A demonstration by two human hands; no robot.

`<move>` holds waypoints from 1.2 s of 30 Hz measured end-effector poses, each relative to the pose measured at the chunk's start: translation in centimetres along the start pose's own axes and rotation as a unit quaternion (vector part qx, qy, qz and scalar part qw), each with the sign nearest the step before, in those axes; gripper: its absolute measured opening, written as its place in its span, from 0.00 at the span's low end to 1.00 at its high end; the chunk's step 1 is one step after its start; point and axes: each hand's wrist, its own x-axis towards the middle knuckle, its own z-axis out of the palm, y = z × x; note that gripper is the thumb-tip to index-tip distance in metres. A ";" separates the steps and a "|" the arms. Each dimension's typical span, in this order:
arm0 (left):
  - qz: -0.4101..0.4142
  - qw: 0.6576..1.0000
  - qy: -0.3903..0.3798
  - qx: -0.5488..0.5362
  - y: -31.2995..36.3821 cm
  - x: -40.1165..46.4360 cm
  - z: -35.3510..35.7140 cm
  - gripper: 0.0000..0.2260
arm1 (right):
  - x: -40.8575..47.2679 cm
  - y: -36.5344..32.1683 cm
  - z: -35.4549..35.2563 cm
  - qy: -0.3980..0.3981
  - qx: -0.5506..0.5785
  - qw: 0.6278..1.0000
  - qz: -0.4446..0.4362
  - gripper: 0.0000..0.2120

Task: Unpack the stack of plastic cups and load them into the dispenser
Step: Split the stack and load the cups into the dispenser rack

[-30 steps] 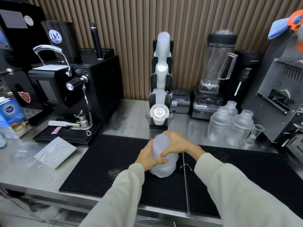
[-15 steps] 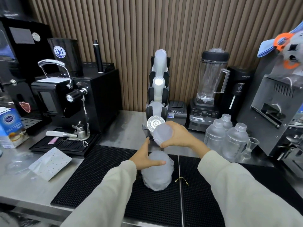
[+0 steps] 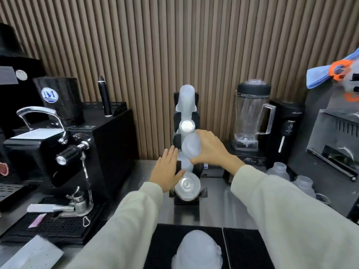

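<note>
A black tiered cup dispenser [image 3: 186, 199] stands at the back of the steel counter, with stacks of frosted cups in its slots. My right hand [image 3: 211, 150] grips a short stack of frosted plastic cups [image 3: 191, 145] and holds it against the dispenser's middle tier. My left hand [image 3: 167, 171] lies flat and open against the dispenser's left side, holding nothing. The rest of the cup stack, in its crumpled clear wrap [image 3: 197, 251], stands on the black rubber mat [image 3: 242, 247] at the bottom edge of view.
An espresso machine [image 3: 64, 152] with its drip tray stands to the left. A blender [image 3: 250, 121] and a black grinder are to the right, with frosted shaker bottles [image 3: 303, 185] in front. A white perforated sheet [image 3: 33, 253] lies at the lower left.
My right hand has lifted cups off the wrapped stack and carried them up to the dispenser. My left hand let go of the wrapped stack and moved onto the dispenser's side.
</note>
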 end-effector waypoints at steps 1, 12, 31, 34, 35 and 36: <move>0.003 1.000 -0.011 0.019 -0.5 0.6 0.3 0.35 | 0.7 0.1 0.4 -0.012 -0.018 1.000 -0.012 0.42; 0.009 0.998 -0.056 -0.009 -3.4 0.8 2.6 0.38 | 5.0 -0.1 2.1 -0.137 -0.106 0.978 -0.116 0.41; 0.028 0.997 -0.036 0.060 -3.3 2.1 3.0 0.41 | 9.9 2.7 7.3 -0.290 -0.194 0.918 -0.190 0.41; 0.035 0.998 -0.026 0.054 -3.4 2.4 3.6 0.42 | 10.5 3.3 8.3 -0.306 -0.195 0.911 -0.195 0.43; 0.034 0.998 -0.024 0.051 -3.5 2.4 3.7 0.42 | 10.5 3.5 8.7 -0.302 -0.213 0.906 -0.204 0.44; 0.032 0.998 -0.022 0.048 -3.5 2.4 3.9 0.43 | 10.6 3.7 9.2 -0.297 -0.239 0.899 -0.214 0.45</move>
